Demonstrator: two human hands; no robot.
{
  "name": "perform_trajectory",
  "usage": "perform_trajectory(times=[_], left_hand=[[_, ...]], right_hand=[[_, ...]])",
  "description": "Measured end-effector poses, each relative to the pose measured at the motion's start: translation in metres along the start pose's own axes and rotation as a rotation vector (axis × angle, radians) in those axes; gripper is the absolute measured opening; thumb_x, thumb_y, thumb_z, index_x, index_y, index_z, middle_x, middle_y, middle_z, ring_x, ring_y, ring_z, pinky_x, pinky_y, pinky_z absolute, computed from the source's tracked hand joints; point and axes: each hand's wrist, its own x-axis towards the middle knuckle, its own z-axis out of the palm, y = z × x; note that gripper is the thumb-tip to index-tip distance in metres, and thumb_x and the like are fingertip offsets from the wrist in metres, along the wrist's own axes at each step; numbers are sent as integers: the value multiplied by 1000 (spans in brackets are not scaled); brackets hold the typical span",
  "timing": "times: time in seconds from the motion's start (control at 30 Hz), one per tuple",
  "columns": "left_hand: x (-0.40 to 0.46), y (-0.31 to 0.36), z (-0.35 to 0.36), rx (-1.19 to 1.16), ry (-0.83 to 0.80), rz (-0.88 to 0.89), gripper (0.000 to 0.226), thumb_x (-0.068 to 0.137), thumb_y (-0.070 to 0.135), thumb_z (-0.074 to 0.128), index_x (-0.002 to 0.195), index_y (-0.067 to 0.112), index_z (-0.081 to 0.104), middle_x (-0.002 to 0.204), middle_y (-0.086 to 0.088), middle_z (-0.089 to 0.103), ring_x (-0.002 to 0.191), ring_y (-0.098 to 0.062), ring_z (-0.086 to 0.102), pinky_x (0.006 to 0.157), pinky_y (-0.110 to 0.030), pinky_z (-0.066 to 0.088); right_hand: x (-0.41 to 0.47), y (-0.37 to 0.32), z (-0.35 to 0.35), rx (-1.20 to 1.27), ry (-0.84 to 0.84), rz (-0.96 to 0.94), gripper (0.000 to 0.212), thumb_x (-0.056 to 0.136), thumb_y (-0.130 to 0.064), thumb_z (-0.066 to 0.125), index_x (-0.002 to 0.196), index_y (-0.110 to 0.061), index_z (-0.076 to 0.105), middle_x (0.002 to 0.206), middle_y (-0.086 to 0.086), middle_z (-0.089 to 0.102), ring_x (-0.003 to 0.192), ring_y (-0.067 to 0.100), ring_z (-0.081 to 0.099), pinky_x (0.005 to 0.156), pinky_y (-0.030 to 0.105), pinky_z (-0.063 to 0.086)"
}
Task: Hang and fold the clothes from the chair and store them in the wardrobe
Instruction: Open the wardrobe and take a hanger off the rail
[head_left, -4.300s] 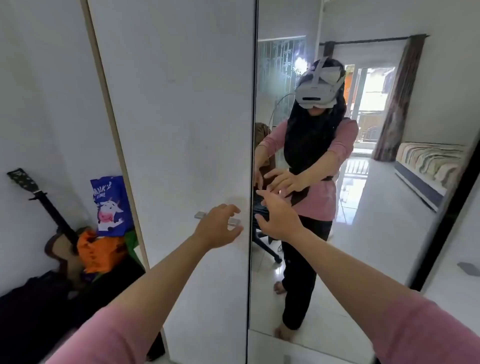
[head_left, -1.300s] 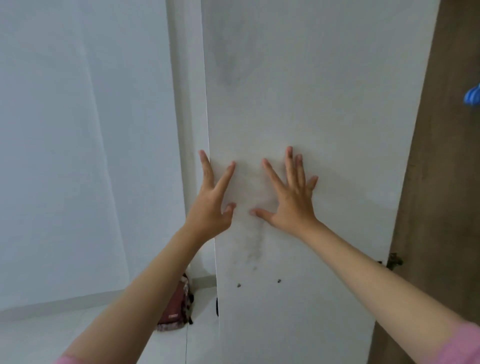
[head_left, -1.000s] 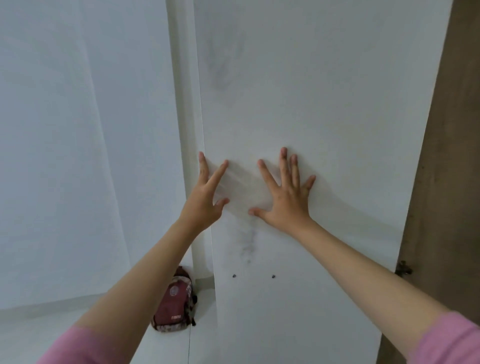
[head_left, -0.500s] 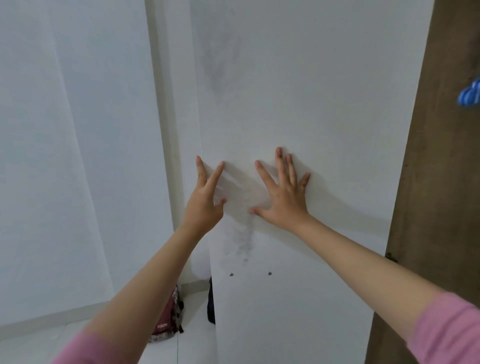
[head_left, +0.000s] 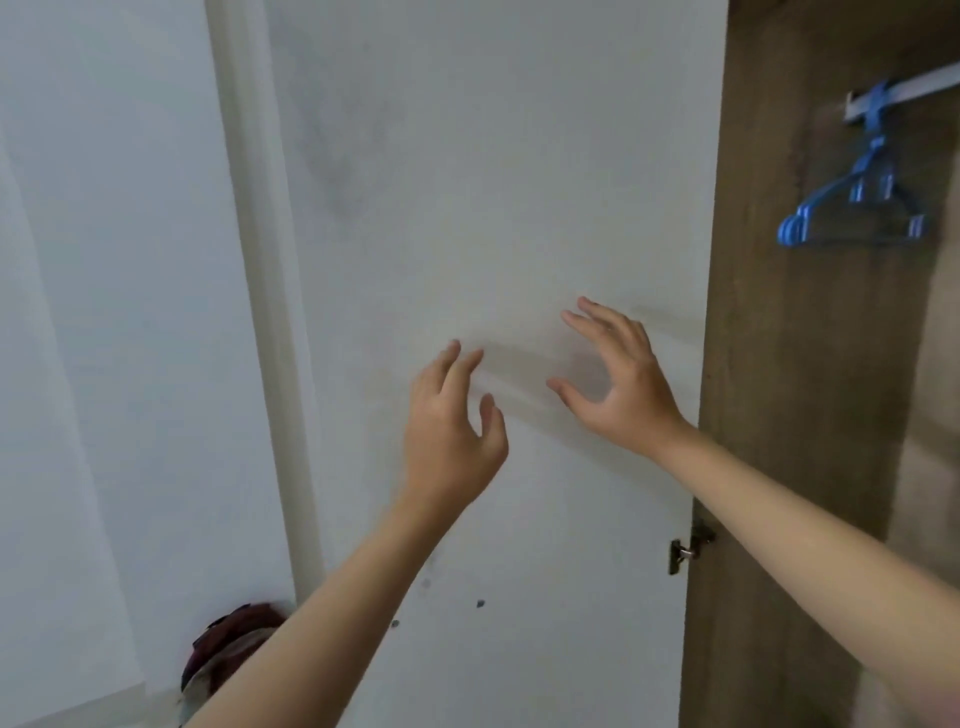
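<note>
The white inner face of the wardrobe door fills the middle of the view, swung wide open. My left hand and my right hand hover just in front of it, fingers spread, holding nothing. To the right the brown wooden wardrobe interior shows, with several blue hangers on a rail at the upper right. No clothes and no chair are in view.
A door hinge sits at the door's right edge. A white wall lies to the left. A dark red bag rests on the floor at the bottom left, partly behind my left forearm.
Both hands have lifted off the door, which they were pressing flat against. The view has turned right, bringing the blue hangers and more of the wardrobe interior into sight.
</note>
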Motion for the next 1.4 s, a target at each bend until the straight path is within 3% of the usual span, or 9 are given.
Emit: perform_trajectory(times=[0.17, 0.4, 0.53, 0.7, 0.87, 0.97, 1.1, 1.23, 1.4], left_hand=[[31, 62, 54, -155, -76, 77, 44, 81, 19, 54, 124, 13, 55, 114, -2, 58, 107, -17, 58, 88, -26, 47], [84, 137, 149, -252, -215, 121, 48, 87, 25, 61, 132, 21, 46, 127, 2, 53, 113, -10, 54, 90, -19, 45], [114, 162, 200, -286, -228, 165, 47, 84, 25, 64, 128, 17, 49, 122, -3, 57, 108, -15, 57, 91, -29, 50], [139, 183, 240, -347, -148, 233, 39, 83, 21, 67, 120, 18, 55, 113, 0, 60, 99, -12, 59, 86, -23, 48], [166, 192, 262, -311, -125, 256, 33, 81, 13, 69, 113, 22, 64, 107, 3, 60, 93, -9, 61, 81, -22, 51], [176, 193, 268, -265, -168, 247, 31, 80, 6, 67, 109, 18, 68, 106, 1, 63, 94, -11, 61, 81, -28, 55], [180, 192, 272, -213, -233, 203, 33, 79, 2, 67, 108, 16, 69, 106, 1, 68, 95, -9, 64, 82, -26, 55], [181, 189, 271, -225, -276, 156, 26, 83, 7, 67, 107, 16, 69, 104, 3, 68, 89, -6, 64, 73, -17, 55], [187, 187, 268, -240, -307, 118, 26, 85, 7, 66, 109, 15, 67, 105, 3, 66, 88, -6, 62, 66, -9, 50]], right_hand=[[11, 61, -56, -47, 132, 7, 63, 83, -42, 65, 136, -12, 50, 139, 10, 49, 129, 23, 45, 108, 27, 35], [34, 171, -128, -137, 320, 50, 63, 82, -38, 68, 134, -9, 49, 132, 13, 52, 125, 21, 48, 106, 24, 39], [45, 234, -163, -131, 409, 30, 66, 78, -37, 72, 133, -8, 49, 126, 12, 51, 116, 17, 50, 102, 21, 40], [64, 294, -200, -167, 270, 9, 85, 68, -52, 74, 140, -19, 43, 134, 10, 44, 126, 18, 45, 109, 22, 34], [84, 334, -216, -145, 43, 89, 96, 55, -72, 74, 138, -53, 29, 145, 2, 35, 138, 19, 33, 112, 40, 32], [88, 344, -217, -119, -41, 108, 101, 52, -61, 78, 140, -47, 30, 143, -5, 37, 135, 12, 36, 112, 35, 33], [86, 352, -210, -106, -54, 72, 99, 55, -51, 79, 142, -35, 34, 138, -11, 40, 128, 1, 38, 103, 7, 27], [87, 354, -209, -128, -34, 71, 101, 54, -53, 79, 144, -30, 38, 133, -9, 44, 124, 7, 43, 104, 25, 35], [90, 348, -211, -222, 4, 59, 104, 51, -56, 78, 144, -26, 42, 116, -4, 47, 108, 10, 48, 97, 27, 41]])
